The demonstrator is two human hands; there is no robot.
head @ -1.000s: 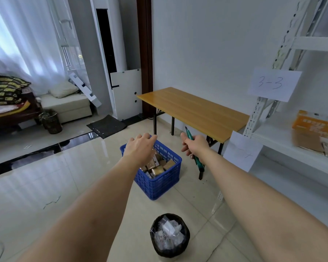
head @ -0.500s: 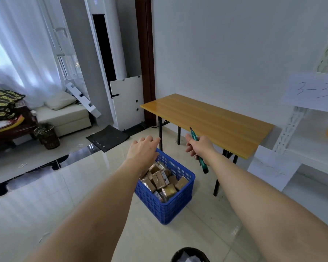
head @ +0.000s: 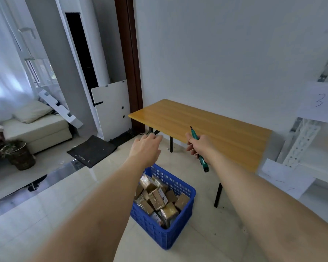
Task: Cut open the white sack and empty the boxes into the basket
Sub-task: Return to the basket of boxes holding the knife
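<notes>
Head view showed the right hand clenched on a slim green-handled cutter, left hand loose-fingered, both above the blue plastic basket of brown cardboard boxes; no sack visible.

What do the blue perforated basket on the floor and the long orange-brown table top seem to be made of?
The blue perforated basket looks like moulded plastic: one even colour and regular grid holes in its walls. The long orange-brown table top appears to be wood or wood-look laminate, with lengthwise plank lines and a soft sheen; which of the two is unclear.
</notes>
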